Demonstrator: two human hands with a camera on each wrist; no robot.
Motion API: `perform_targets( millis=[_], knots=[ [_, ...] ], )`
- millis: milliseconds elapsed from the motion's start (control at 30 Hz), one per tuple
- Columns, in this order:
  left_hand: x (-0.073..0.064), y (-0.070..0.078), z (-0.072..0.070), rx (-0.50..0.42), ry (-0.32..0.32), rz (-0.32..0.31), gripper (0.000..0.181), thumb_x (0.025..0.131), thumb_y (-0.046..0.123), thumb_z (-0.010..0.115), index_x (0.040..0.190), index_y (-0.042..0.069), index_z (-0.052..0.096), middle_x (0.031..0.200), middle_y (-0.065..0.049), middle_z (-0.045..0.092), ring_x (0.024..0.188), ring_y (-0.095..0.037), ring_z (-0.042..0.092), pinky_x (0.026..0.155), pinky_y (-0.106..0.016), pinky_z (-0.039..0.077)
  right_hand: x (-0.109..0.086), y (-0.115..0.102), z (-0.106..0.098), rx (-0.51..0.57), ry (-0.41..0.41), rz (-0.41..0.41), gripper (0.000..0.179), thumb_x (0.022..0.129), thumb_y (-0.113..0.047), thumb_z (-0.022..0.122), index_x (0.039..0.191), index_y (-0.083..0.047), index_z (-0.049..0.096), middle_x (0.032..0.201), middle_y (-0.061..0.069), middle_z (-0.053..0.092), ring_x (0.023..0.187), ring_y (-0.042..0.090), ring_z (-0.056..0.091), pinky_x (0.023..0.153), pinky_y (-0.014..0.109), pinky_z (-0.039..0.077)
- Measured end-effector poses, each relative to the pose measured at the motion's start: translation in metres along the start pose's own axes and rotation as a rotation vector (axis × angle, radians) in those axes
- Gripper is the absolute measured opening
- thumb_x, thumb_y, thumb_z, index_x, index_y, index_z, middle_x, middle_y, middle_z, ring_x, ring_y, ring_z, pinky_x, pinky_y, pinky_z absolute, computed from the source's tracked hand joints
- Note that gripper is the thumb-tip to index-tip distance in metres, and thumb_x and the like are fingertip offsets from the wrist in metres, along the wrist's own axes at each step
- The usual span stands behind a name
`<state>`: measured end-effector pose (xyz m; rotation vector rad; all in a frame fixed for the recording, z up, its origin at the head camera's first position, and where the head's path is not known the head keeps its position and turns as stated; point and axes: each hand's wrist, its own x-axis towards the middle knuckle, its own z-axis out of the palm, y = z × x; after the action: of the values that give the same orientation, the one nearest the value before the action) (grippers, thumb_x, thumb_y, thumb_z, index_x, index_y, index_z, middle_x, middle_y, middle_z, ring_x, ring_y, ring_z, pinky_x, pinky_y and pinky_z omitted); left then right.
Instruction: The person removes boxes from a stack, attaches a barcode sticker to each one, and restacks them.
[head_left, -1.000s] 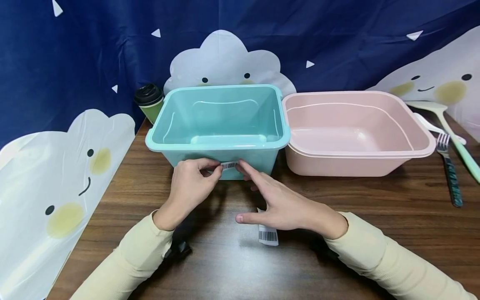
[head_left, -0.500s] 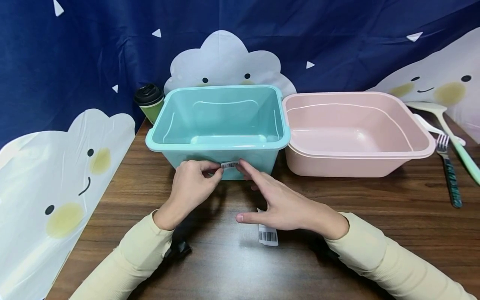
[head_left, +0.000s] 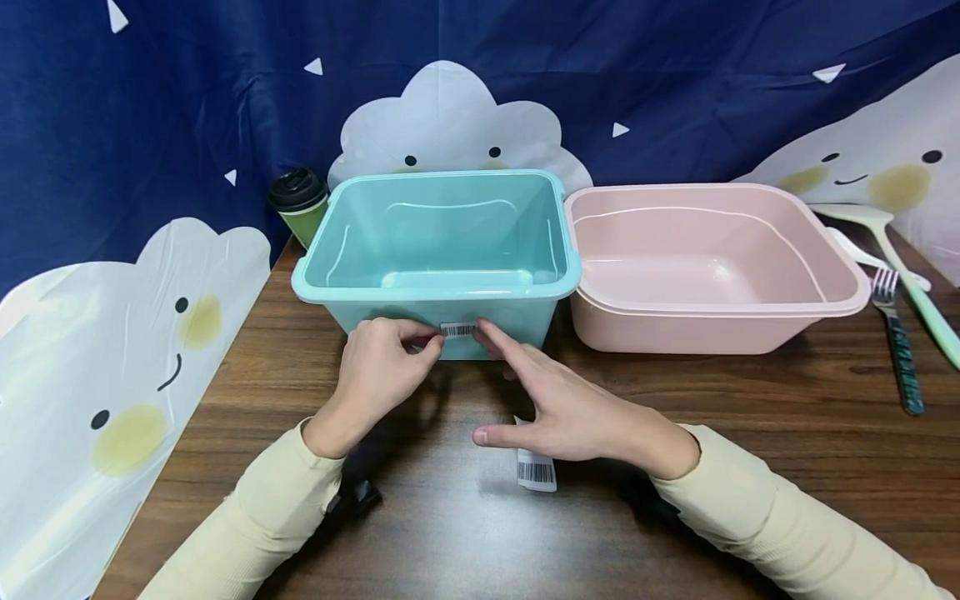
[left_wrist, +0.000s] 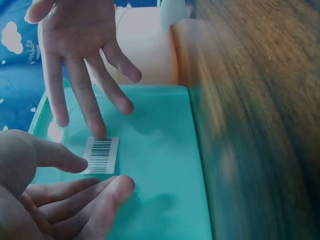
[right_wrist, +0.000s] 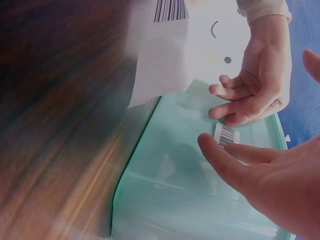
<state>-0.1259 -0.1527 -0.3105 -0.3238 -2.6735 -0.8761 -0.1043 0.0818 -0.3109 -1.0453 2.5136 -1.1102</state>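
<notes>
A small white barcode label lies against the front wall of the turquoise bin. At the label's left end is my left hand; in the left wrist view its index fingertip touches the label's edge, while the thumb stands apart below. My right hand has its fingers spread. One of its fingertips rests at the label's opposite end, and its thumb points away from the bin. Beneath this hand a strip of barcode labels lies on the table, partly covered.
Right of the turquoise bin, a pink basin stands against it. A green cup with a black lid is behind the bin's left side. A fork, a white spoon-like utensil and a long green-handled utensil lie at the right.
The label sits flatter and straighter on the bin, its left end slightly raised before. My left hand has shifted a little to the left; the right hand has hardly moved.
</notes>
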Motion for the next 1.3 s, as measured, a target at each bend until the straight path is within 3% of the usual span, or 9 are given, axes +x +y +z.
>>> perform_targets(
  millis=[200,500,700,867,1067,1300],
  knots=[
    [-0.001,0.002,-0.002,-0.013,-0.020,0.010,0.008,0.083,0.018,0.077,0.084,0.012,0.083,0.070,0.002,0.075,0.057,-0.007,0.061,0.059,-0.032,0.050,-0.004,-0.003,-0.003,-0.015,0.009,0.004,0.101,0.089,-0.044,0.076,0.163,-0.020,0.011,0.164,0.000,0.032,0.134,0.024,0.052,0.109,0.045,0.046],
    [-0.002,0.003,0.001,-0.025,-0.125,-0.016,0.010,0.085,0.018,0.074,0.085,0.014,0.083,0.076,0.004,0.077,0.072,-0.010,0.070,0.069,-0.034,0.054,-0.004,-0.002,-0.006,-0.069,0.006,0.030,0.094,0.090,-0.047,0.073,0.162,-0.017,0.021,0.159,0.005,0.041,0.131,0.026,0.056,0.109,0.048,0.046],
    [-0.003,0.002,0.009,-0.028,-0.260,-0.013,0.013,0.086,0.020,0.074,0.092,0.012,0.082,0.082,0.004,0.077,0.075,-0.008,0.069,0.070,-0.032,0.055,0.000,0.005,-0.010,-0.120,-0.022,0.115,0.081,0.091,-0.048,0.071,0.153,-0.007,0.040,0.135,0.009,0.063,0.117,0.022,0.065,0.100,0.042,0.054],
    [-0.004,0.000,0.017,-0.008,-0.369,-0.020,0.018,0.087,0.024,0.075,0.099,0.012,0.081,0.084,0.006,0.078,0.079,-0.007,0.071,0.073,-0.031,0.056,0.003,0.016,-0.012,-0.154,-0.146,0.215,0.083,0.092,-0.057,0.066,0.151,-0.003,0.043,0.134,0.013,0.064,0.113,0.022,0.066,0.096,0.043,0.055],
    [-0.004,-0.001,0.020,-0.004,-0.399,-0.011,0.018,0.087,0.025,0.074,0.098,0.013,0.081,0.084,0.008,0.077,0.084,-0.009,0.072,0.075,-0.030,0.057,0.005,0.027,-0.012,-0.172,-0.206,0.211,0.087,0.091,-0.059,0.065,0.153,-0.003,0.040,0.143,0.016,0.057,0.116,0.023,0.064,0.099,0.046,0.052],
    [-0.004,-0.001,0.020,-0.007,-0.418,-0.011,0.019,0.088,0.025,0.073,0.100,0.012,0.081,0.084,0.008,0.077,0.081,-0.006,0.069,0.074,-0.030,0.055,0.008,0.035,-0.009,-0.176,-0.205,0.174,0.080,0.091,-0.051,0.069,0.151,-0.003,0.044,0.134,0.015,0.062,0.113,0.023,0.063,0.096,0.043,0.052]
  ],
)
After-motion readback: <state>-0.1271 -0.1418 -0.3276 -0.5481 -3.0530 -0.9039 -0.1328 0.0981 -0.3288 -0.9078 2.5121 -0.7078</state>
